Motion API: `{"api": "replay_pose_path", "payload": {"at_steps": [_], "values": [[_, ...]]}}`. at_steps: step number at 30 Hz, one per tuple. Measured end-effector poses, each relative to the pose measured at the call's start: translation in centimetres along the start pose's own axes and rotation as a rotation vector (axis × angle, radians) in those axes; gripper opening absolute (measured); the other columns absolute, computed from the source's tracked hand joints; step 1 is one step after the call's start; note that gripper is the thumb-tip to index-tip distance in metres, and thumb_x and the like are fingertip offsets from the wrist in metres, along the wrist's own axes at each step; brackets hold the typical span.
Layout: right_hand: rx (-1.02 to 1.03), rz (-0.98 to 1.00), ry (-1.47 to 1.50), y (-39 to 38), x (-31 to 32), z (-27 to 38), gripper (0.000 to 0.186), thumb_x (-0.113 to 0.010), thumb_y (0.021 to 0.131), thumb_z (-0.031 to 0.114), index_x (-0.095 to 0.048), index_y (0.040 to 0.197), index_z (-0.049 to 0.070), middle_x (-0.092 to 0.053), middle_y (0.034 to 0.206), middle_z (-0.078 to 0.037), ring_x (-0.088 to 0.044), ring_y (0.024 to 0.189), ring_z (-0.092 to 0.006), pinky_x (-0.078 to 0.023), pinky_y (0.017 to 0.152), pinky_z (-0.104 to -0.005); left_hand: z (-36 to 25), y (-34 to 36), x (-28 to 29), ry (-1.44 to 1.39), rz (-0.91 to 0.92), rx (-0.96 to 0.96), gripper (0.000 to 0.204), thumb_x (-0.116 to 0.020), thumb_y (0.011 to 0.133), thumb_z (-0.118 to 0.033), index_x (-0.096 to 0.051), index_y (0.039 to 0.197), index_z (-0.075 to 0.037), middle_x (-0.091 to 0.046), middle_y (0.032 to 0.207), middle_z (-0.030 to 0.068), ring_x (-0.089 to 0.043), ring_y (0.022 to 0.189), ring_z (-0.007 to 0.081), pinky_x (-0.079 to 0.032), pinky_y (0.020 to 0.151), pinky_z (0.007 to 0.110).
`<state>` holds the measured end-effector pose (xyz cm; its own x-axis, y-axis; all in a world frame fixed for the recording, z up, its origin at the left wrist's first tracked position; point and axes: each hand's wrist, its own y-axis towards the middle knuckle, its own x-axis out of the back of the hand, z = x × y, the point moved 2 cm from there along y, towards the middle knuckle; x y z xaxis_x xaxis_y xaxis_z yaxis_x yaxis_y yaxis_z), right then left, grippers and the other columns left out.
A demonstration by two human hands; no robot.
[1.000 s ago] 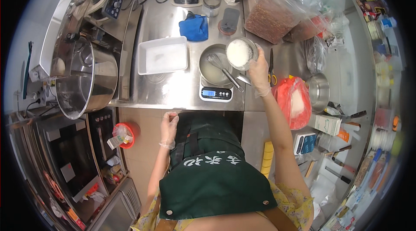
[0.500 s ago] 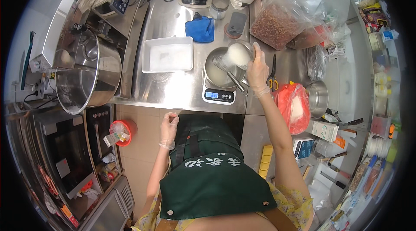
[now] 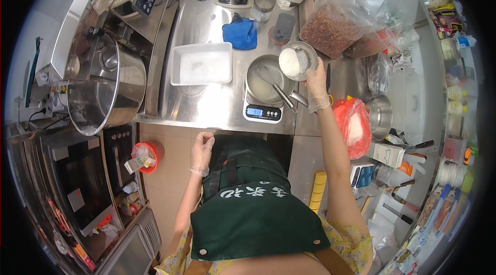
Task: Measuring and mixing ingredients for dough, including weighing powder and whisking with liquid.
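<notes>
My right hand, in a clear glove, holds a round bowl of white powder just above the right rim of a steel saucepan. The saucepan stands on a digital scale with pale liquid and a whisk in it; the whisk's handle leans out toward the lower right. My gloved left hand is low in front of the counter, beside the dark green apron, its fingers curled closed with nothing visible in them.
A white tray and blue cloth lie on the steel counter. Bags of ingredients, a red bag, scissors and a steel bowl crowd the right; a large mixer bowl stands left.
The bowl was tilted over the saucepan half a second ago; it is now a little higher and farther right. The scale's display has changed. My left hand stays low by the apron.
</notes>
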<state>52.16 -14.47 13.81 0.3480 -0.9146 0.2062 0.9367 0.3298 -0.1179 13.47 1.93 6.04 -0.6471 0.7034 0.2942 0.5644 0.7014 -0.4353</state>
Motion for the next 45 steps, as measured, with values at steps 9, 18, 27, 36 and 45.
{"api": "replay_pose_path", "payload": {"at_steps": [9,18,27,36,45], "values": [[-0.001,0.036,-0.165,0.0,0.1,0.5,0.052,-0.044,0.080,0.002,-0.043,0.132,0.003,-0.064,0.096,-0.014,-0.063,0.068,-0.0189,-0.051,0.057,-0.0312,-6.5,1.4,-0.5,0.035,0.014,-0.195,0.015,-0.058,0.088,-0.009,-0.057,0.102,-0.002,-0.061,0.093,0.0074,-0.058,0.084,0.0156,-0.047,0.074,0.029],[0.310,0.033,-0.613,-0.2,-1.1,2.0,0.056,-0.048,0.079,0.006,-0.043,0.134,0.011,-0.057,0.121,-0.022,-0.059,0.103,-0.0405,-0.047,0.086,-0.0466,-20.6,10.4,-11.9,0.311,0.424,-0.964,0.054,-0.052,0.079,0.003,-0.046,0.131,-0.012,-0.063,0.104,0.0103,-0.061,0.092,0.0338,-0.050,0.077,0.041],[0.361,0.029,-0.734,-1.8,-1.3,4.2,0.054,-0.050,0.079,0.004,-0.043,0.132,0.011,-0.055,0.122,-0.019,-0.059,0.097,-0.0416,-0.047,0.083,-0.0491,-21.4,12.1,-15.0,0.599,0.414,-1.031,0.055,-0.049,0.076,0.005,-0.047,0.128,-0.012,-0.063,0.097,0.0087,-0.063,0.088,0.0319,-0.050,0.072,0.042],[0.324,0.056,-0.738,-1.5,-1.2,4.2,0.055,-0.050,0.080,0.004,-0.042,0.134,0.010,-0.054,0.124,-0.018,-0.057,0.102,-0.0415,-0.046,0.085,-0.0483,-20.4,12.7,-14.6,0.596,0.441,-1.017,0.052,-0.046,0.077,0.004,-0.048,0.126,-0.014,-0.062,0.094,0.0063,-0.063,0.086,0.0313,-0.050,0.071,0.041],[0.407,0.028,-0.750,-1.4,-1.7,4.0,0.051,-0.049,0.080,0.005,-0.044,0.131,0.010,-0.057,0.117,-0.019,-0.060,0.090,-0.0431,-0.047,0.079,-0.0522,-21.6,12.0,-15.6,0.525,0.464,-1.037,0.042,-0.047,0.080,0.002,-0.053,0.120,-0.012,-0.064,0.094,0.0090,-0.063,0.087,0.0326,-0.050,0.072,0.043]]}}
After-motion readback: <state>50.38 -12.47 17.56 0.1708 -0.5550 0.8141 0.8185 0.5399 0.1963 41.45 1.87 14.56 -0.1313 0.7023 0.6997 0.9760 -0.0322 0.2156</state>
